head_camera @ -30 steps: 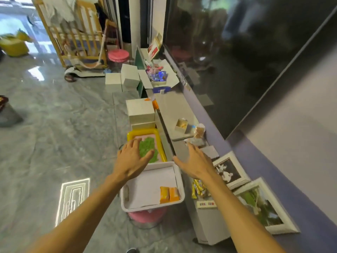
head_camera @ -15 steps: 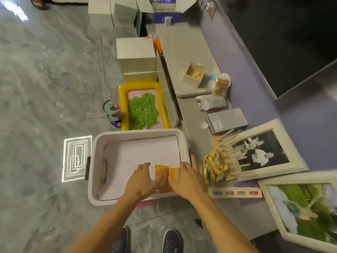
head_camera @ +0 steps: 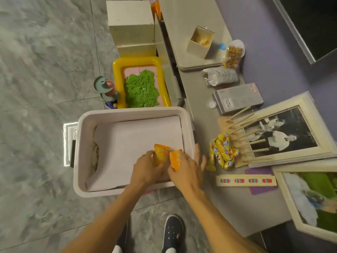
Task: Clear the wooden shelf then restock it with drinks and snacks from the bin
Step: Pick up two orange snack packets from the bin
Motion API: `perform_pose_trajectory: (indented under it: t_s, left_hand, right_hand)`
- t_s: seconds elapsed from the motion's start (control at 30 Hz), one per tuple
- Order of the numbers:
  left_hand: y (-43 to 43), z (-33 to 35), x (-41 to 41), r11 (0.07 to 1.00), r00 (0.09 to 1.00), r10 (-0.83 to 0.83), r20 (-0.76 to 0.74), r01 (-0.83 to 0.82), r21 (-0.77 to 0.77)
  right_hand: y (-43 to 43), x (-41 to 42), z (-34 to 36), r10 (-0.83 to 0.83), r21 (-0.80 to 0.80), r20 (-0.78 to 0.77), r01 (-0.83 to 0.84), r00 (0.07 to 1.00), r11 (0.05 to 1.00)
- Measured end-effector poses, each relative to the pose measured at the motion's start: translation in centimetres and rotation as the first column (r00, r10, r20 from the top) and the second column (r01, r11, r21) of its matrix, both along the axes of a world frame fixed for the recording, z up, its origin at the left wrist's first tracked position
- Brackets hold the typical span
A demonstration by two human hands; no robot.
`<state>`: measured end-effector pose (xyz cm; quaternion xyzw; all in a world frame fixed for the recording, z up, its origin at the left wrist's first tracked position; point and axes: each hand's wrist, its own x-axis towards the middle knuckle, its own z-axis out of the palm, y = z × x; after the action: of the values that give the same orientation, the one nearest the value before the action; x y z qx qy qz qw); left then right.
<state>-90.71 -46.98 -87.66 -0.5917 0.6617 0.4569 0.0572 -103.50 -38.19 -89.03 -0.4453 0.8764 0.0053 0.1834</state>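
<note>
A pale plastic bin [head_camera: 127, 111] lined with white paper stands on the floor beside a low grey shelf [head_camera: 206, 194]. My left hand [head_camera: 145, 169] grips one orange snack packet [head_camera: 160, 155] inside the bin's near right corner. My right hand [head_camera: 187, 170] holds a second orange snack packet [head_camera: 175, 159] right beside it. A bunch of yellow snack packets [head_camera: 221, 153] lies on the shelf to the right of the bin.
On the shelf lie two picture frames [head_camera: 284, 130], wooden sticks [head_camera: 242, 123], a grey box [head_camera: 238, 101], a clear bag [head_camera: 220, 77], a snack jar [head_camera: 233, 54] and an open wooden box [head_camera: 200, 42]. A yellow tray of green stuff [head_camera: 142, 84] stands beyond the bin.
My hands dropped from above the bin into its near right corner and closed on the two orange packets, which now lift slightly. The view tilted down.
</note>
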Motion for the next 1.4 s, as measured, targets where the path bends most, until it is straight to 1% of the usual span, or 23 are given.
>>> perform_pose_trajectory:
  t_s: [0.13, 0.23, 0.27, 0.37, 0.53, 0.63, 0.73, 0.87, 0.97, 1.03, 1.13, 1.17, 1.27, 1.37, 1.4]
  left_hand:
    - [-0.9, 2.7, 0.9, 0.996, 0.998, 0.050, -0.043, -0.052, -0.067]
    - [-2.5, 7.4, 1.4, 0.986, 0.992, 0.092, -0.090, -0.103, -0.129]
    - [-3.2, 9.5, 1.5, 0.981, 0.988, 0.102, -0.114, -0.119, -0.151]
    - [-5.1, 17.3, 1.3, 0.962, 0.976, 0.086, -0.201, -0.134, -0.238]
    - [-6.8, 33.2, 1.2, 0.919, 0.942, 0.013, -0.336, -0.144, -0.367]
    - [-7.3, 42.1, 1.6, 0.881, 0.942, -0.019, -0.335, -0.143, -0.451]
    - [-6.9, 50.1, 1.8, 0.878, 0.931, -0.042, -0.364, -0.139, -0.458]
    - [-6.0, 58.2, 1.0, 0.844, 0.902, -0.142, -0.408, -0.105, -0.527]
    - [-5.0, 62.0, -0.6, 0.806, 0.869, -0.255, -0.423, -0.051, -0.590]
    - [-3.9, 63.7, -2.1, 0.799, 0.840, -0.320, -0.437, -0.008, -0.601]
    - [-1.4, 64.9, -4.6, 0.791, 0.770, -0.444, -0.458, 0.096, -0.605]
    - [-0.4, 65.0, -5.5, 0.779, 0.755, -0.483, -0.444, 0.139, -0.612]
    - [4.1, 64.8, -8.1, 0.736, 0.668, -0.605, -0.433, 0.263, -0.624]
    - [10.3, 64.6, -10.2, 0.679, 0.570, -0.709, -0.414, 0.395, -0.619]
    - [12.6, 64.3, -10.9, 0.660, 0.525, -0.738, -0.423, 0.434, -0.614]
  right_hand:
    - [-1.2, -0.6, 2.9, -0.066, -0.098, 0.088, 0.074, 0.994, 0.992]
    - [-2.7, -1.2, 8.3, -0.123, -0.216, 0.238, 0.176, 0.964, 0.960]
    - [-3.2, -1.4, 10.7, -0.133, -0.254, 0.265, 0.202, 0.955, 0.946]
    - [-4.7, -1.9, 18.7, -0.131, -0.367, 0.273, 0.229, 0.953, 0.901]
    - [-6.2, -3.2, 34.1, -0.056, -0.544, 0.290, 0.213, 0.955, 0.811]
    - [-5.9, -3.8, 43.6, -0.008, -0.632, 0.301, 0.206, 0.954, 0.747]
    - [-4.9, -3.9, 52.0, 0.013, -0.692, 0.279, 0.191, 0.960, 0.696]
    - [-3.2, -4.5, 59.4, 0.007, -0.757, 0.208, 0.157, 0.978, 0.634]
    - [-1.1, -5.3, 62.8, -0.036, -0.811, 0.149, 0.143, 0.988, 0.567]
    - [1.0, -5.9, 64.0, -0.114, -0.835, 0.132, 0.172, 0.985, 0.522]
    - [5.2, -6.6, 64.5, -0.246, -0.840, 0.126, 0.236, 0.961, 0.490]
    - [7.0, -6.7, 64.4, -0.291, -0.837, 0.128, 0.260, 0.948, 0.482]
    - [13.7, -6.2, 64.3, -0.463, -0.838, 0.104, 0.328, 0.880, 0.435]
    - [21.5, -4.8, 63.7, -0.618, -0.832, 0.114, 0.415, 0.778, 0.368]
    - [24.1, -4.2, 63.4, -0.658, -0.828, 0.126, 0.444, 0.742, 0.343]
